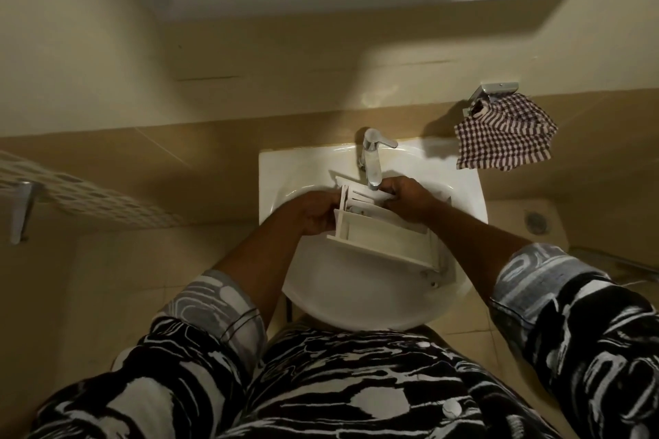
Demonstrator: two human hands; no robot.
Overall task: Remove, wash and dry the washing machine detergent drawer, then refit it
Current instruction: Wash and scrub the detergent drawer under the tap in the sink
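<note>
The white detergent drawer (385, 235) is held over the white sink (285, 171), with its far end under the chrome tap (371, 160). My left hand (315, 212) grips the drawer's left side wall. At the far right end, just below the spout, my right hand (410, 201) has its fingers curled onto the drawer. Its compartments face up toward me. I cannot tell whether water is running.
A checked cloth (504, 137) hangs from a metal holder (494, 91) on the wall, right of the sink. A perforated white basket (82, 196) on a bracket sits at the left. Right of the sink, a floor drain (536, 222) is set in the tiles.
</note>
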